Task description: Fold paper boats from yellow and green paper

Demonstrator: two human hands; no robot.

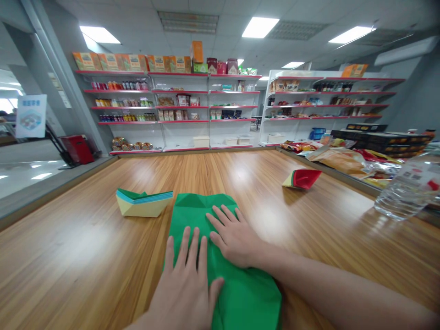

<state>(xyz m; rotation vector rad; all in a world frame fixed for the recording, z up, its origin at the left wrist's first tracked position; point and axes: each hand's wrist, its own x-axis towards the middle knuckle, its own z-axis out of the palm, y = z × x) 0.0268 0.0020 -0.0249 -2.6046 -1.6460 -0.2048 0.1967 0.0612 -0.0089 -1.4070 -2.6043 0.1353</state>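
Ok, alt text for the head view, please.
The left hand and right hand rest spread on creased green paper on a wood-grain table. A paper boat stands farther left, red folded paper farther right; stocked shelves line the back.

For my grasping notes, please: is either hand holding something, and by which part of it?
Nothing is gripped; the left hand and right hand lie open on the green paper.

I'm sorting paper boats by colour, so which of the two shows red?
The right-hand boat, nearer the clear bottle, shows red. The left-hand boat, beside the green paper, shows green, blue and cream instead.
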